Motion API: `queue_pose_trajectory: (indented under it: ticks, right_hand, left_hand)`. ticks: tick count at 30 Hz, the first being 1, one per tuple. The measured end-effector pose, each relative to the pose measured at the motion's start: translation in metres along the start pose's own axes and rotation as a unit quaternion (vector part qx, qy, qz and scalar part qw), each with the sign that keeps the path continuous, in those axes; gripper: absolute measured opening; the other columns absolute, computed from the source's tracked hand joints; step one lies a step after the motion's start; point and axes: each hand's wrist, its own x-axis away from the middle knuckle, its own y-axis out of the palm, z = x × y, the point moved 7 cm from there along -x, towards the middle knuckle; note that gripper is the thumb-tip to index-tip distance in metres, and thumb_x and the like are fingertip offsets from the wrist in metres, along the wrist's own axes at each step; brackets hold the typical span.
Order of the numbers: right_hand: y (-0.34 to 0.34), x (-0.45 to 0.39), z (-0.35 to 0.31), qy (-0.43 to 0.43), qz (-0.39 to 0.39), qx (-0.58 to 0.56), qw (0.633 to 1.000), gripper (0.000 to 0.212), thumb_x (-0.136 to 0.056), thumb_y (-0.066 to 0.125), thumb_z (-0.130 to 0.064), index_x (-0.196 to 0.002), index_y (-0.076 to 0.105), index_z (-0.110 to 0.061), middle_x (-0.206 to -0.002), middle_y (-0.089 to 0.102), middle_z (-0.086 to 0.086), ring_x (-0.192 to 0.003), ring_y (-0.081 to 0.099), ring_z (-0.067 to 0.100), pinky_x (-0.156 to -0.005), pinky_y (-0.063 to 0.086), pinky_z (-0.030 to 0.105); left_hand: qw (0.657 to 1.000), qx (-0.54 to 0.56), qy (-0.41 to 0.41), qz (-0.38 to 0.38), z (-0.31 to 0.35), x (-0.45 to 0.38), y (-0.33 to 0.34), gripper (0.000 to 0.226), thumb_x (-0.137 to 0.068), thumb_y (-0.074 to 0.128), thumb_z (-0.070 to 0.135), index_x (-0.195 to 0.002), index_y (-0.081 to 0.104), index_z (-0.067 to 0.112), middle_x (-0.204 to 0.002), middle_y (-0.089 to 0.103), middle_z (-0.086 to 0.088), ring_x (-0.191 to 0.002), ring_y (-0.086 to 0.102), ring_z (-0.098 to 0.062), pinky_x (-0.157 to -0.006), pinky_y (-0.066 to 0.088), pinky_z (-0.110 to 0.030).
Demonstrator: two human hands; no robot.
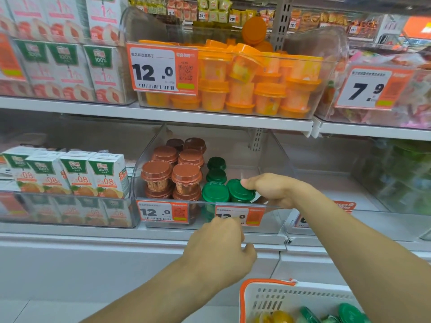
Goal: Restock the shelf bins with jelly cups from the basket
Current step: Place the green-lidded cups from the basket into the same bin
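Head view: right hand [275,191] gripped tilted green-lidded plastic jelly cup [240,191], risked toppling; left hand [221,250] curled, empty.

Lower bin held six brown-lidded jelly cup stacks [186,174], four green-lidded jelly cup stacks [215,191]; two hands, left hand [219,249] and right hand [272,188]; one basket [268,297].

Bright, even shop light, prob. from overhead; shadows soft and faint under the upper shelf [163,117]. Mild glare on the clear bin fronts, esp. upper centre. Centre fairly sharp: big price tag [163,69] reads well. Left and right edges smeared w/ motion blur, cartons [67,173] soft. Wide-angle bending shows at frame edges; shelf lines slope toward lower right.
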Motion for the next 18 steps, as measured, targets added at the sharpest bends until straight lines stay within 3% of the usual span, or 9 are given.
queue_pose_trajectory:
  ticks: [3,7,11,14,16,18]
  right_hand:
    - [0.001,-0.001,0.001,-0.009,-0.015,-0.019,1.0,0.044,-0.105,0.045,-0.037,-0.136,0.053,-0.006,-0.132,0.06,0.007,-0.112,0.063,0.026,-0.099,0.053,0.044]
    - [0.002,0.003,0.003,0.0,-0.041,0.005,0.999,0.03,-0.105,0.045,-0.036,-0.124,0.056,-0.015,-0.119,0.064,0.004,-0.105,0.068,0.026,-0.09,0.058,0.041]
    - [-0.004,0.008,0.002,0.0,-0.023,0.083,0.996,0.051,-0.103,0.043,-0.049,-0.136,0.054,-0.012,-0.124,0.065,0.005,-0.104,0.068,0.024,-0.087,0.059,0.038]
    - [-0.014,0.025,-0.013,-0.07,0.079,0.227,0.968,0.062,-0.101,0.034,-0.058,-0.137,0.053,-0.011,-0.134,0.06,0.006,-0.109,0.06,0.021,-0.088,0.051,0.033]
    - [-0.022,0.058,-0.029,-0.202,0.217,0.238,0.925,0.046,-0.103,0.04,-0.05,-0.114,0.065,-0.013,-0.11,0.069,0.003,-0.093,0.06,0.016,-0.079,0.044,0.03]
    - [-0.026,0.11,-0.025,-0.337,0.359,0.134,0.86,0.028,-0.102,0.051,-0.034,-0.086,0.065,-0.016,-0.076,0.065,-0.006,-0.069,0.055,0.006,-0.065,0.039,0.022]
  left_hand:
    - [1.0,0.005,-0.001,0.009,0.0,-0.003,0.001,0.027,-0.092,0.055,0.045,-0.104,0.061,0.022,-0.098,0.067,0.004,-0.097,0.061,-0.02,-0.083,0.054,-0.038]
    - [1.0,0.01,-0.002,0.012,-0.001,-0.006,0.002,0.027,-0.093,0.056,0.046,-0.105,0.061,0.022,-0.098,0.067,0.005,-0.095,0.062,-0.017,-0.083,0.055,-0.036]
    - [1.0,0.001,0.0,0.004,-0.001,-0.009,0.008,0.027,-0.092,0.056,0.044,-0.102,0.064,0.02,-0.096,0.068,0.003,-0.092,0.063,-0.019,-0.082,0.056,-0.039]
    - [1.0,-0.003,0.008,-0.007,0.002,-0.012,0.017,0.027,-0.091,0.056,0.044,-0.102,0.062,0.021,-0.099,0.066,0.001,-0.095,0.062,-0.021,-0.081,0.055,-0.037]
    - [0.999,0.001,0.025,-0.021,0.006,-0.014,0.028,0.027,-0.09,0.057,0.043,-0.1,0.063,0.019,-0.096,0.068,-0.001,-0.093,0.063,-0.022,-0.079,0.055,-0.037]
    - [0.998,-0.009,0.041,-0.048,0.01,-0.015,0.048,0.025,-0.091,0.055,0.039,-0.097,0.064,0.016,-0.096,0.068,-0.003,-0.092,0.063,-0.025,-0.078,0.055,-0.038]
